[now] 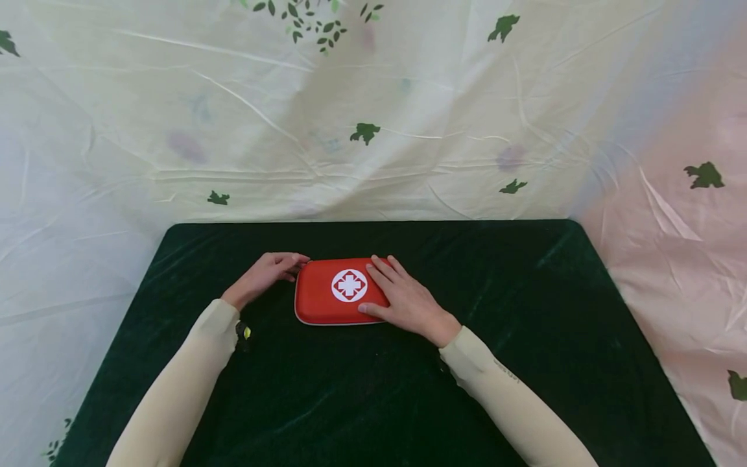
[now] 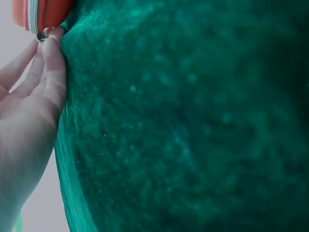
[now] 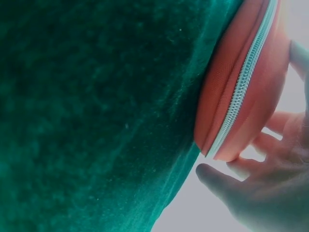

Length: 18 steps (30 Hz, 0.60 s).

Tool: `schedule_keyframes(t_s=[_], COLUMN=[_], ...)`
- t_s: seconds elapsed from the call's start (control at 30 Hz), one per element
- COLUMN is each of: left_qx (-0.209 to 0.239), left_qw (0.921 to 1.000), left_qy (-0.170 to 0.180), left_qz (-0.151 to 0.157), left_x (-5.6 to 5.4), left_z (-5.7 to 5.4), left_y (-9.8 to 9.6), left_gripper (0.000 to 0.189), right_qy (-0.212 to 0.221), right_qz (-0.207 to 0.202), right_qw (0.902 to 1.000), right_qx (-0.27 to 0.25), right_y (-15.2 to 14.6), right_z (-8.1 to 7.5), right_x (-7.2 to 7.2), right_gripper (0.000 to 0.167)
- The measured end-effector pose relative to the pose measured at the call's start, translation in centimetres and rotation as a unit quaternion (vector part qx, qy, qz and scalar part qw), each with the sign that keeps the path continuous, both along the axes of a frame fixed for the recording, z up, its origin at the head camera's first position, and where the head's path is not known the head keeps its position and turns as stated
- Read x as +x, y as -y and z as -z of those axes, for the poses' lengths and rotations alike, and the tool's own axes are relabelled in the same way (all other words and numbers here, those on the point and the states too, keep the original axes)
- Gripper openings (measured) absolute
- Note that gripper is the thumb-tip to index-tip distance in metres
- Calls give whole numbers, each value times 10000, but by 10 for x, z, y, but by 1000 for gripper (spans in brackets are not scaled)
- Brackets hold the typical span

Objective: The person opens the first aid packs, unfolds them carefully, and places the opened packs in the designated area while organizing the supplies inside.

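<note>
A red first-aid case [image 1: 318, 295] with a white cross in a round emblem lies flat on the table. At its far left corner my left hand [image 1: 265, 275] pinches the metal zipper pull [image 2: 42, 36] between thumb and fingers, as the left wrist view shows. My right hand [image 1: 411, 303] rests on the right part of the lid, fingers spread and fairly straight, covering that end. Along the case's side, the right wrist view shows the pale zipper [image 3: 240, 89] with its teeth meshed.
Dark green velvet cloth [image 1: 350, 402] covers the table. Behind it hangs a pale curtain [image 1: 408, 84] printed with green leaves, continuing down both sides. A dark band with a yellow-green spot [image 1: 246, 332] shows at the left wrist.
</note>
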<state>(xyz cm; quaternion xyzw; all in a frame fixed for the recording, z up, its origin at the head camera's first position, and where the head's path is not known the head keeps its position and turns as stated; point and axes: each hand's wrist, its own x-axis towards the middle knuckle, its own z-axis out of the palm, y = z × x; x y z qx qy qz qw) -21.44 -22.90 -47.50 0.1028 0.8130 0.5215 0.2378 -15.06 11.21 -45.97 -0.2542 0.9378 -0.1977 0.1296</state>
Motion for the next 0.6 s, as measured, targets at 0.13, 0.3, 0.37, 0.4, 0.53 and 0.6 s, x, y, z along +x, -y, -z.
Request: schedule_keyframes(t_s=[0.13, 0.3, 0.37, 0.4, 0.53, 0.6], left_qx=[-387, -778, -1002, -1127, -1652, -1908], left_qw=[9988, 9948, 9915, 9891, 9737, 9627], left_qy=[-292, -630, -811, -931, -1569, -1920], left_qz=[107, 162, 170, 164, 84, 55], left_x=[1, 1, 2, 2, 3, 3], left_z=[1, -3, -3, -3, -2, -2], left_y=[3, 2, -1, -2, -6, -8], left_gripper=[43, 41, 39, 37, 31, 28], right_qy=[13, 64, 75, 96, 107, 106], right_qz=[22, 51, 49, 55, 62, 82], right_qw=[10000, 10000, 10000, 9999, 9999, 9999], right_qx=[5, 22, 2, 26, 46, 102], right_y=[1, 1, 1, 1, 2, 3], right_z=[-1, -3, -3, -4, -5, -5], right_x=[0, 1, 1, 1, 1, 1], right_gripper=[90, 90, 90, 90, 90, 90])
